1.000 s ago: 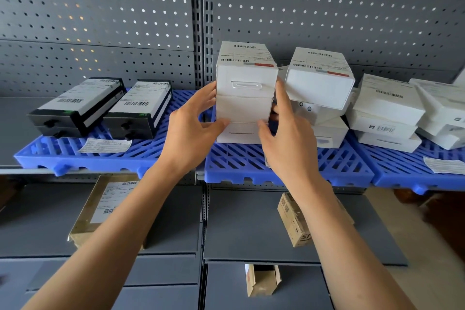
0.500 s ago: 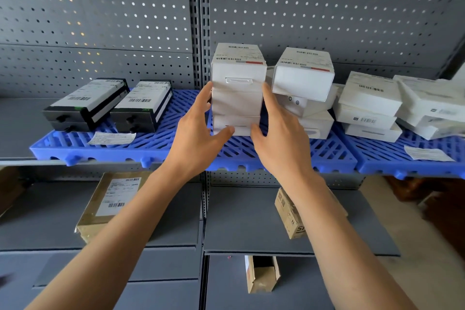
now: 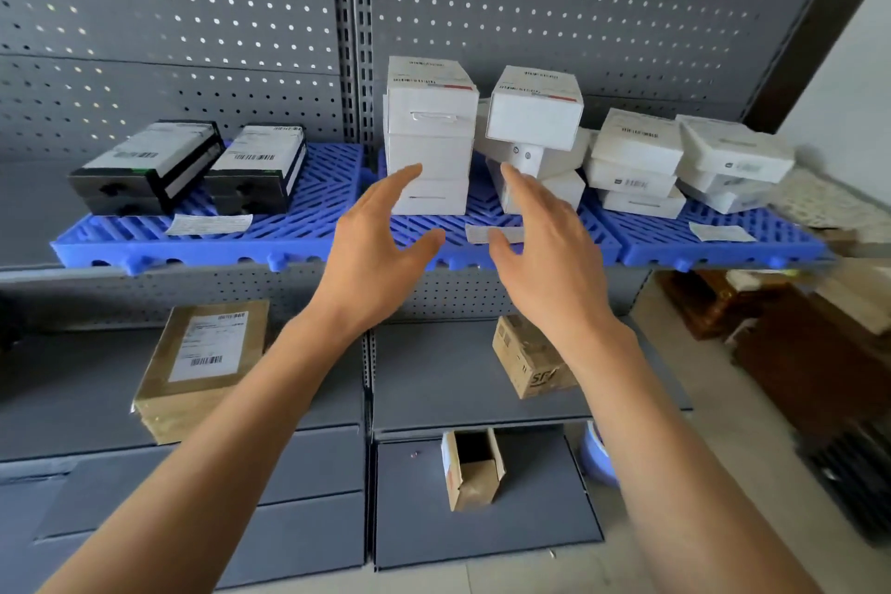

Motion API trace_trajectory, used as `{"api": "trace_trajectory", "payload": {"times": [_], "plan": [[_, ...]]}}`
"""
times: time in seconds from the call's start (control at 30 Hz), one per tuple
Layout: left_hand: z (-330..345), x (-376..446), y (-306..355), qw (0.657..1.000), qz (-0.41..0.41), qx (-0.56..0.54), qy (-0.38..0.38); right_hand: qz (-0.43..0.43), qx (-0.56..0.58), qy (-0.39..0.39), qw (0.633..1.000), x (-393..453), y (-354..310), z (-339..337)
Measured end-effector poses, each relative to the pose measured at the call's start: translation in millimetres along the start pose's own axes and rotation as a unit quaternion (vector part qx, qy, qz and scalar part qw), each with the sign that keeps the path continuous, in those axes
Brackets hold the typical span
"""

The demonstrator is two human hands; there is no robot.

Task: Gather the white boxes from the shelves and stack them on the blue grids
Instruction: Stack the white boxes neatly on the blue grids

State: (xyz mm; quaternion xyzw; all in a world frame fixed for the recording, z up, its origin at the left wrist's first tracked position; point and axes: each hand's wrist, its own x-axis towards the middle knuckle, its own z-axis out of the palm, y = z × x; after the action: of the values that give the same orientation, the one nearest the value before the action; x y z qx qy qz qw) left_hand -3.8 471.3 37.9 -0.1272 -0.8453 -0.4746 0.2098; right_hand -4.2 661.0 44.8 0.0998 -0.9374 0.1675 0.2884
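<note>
Head view: the left hand (image 3: 373, 251) and right hand (image 3: 540, 239) both hang with fingers spread and relaxed, holding nothing, just in front of the tall stack of white boxes (image 3: 429, 135) at 12 o'clock on the middle blue grid (image 3: 482, 251).

The risk, as I judge it, lies at 1 o'clock. The neighbouring pile (image 3: 533, 145) is untidy: its top box sits skewed and overhangs the ones beneath, so a brush from the right hand's fingers or a knock on the shelf could slide it off. The tall stack is narrow for its height, and another box set off-centre on top might tip it.

The white boxes are plain cardboard with printed labels on their lids; the tall stack looks square and upright. Two lower piles (image 3: 636, 164) lie at 2 o'clock on the right-hand grid (image 3: 723, 251).
</note>
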Motion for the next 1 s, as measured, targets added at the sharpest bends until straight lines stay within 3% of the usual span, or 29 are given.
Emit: {"api": "trace_trajectory", "payload": {"times": [0.4, 0.63, 1.0], "plan": [[60, 32, 34, 0.998, 0.035, -0.055, -0.005, 0.019, 0.009, 0.050, 0.999, 17, 63, -25], [107, 65, 38, 0.996, 0.032, -0.045, 0.066, 0.029, 0.144, 0.024, 0.989, 60, 109, -23], [139, 72, 48, 0.989, 0.013, 0.025, 0.145, -0.102, 0.148, 0.040, 0.983, 109, 128, -10]]}}
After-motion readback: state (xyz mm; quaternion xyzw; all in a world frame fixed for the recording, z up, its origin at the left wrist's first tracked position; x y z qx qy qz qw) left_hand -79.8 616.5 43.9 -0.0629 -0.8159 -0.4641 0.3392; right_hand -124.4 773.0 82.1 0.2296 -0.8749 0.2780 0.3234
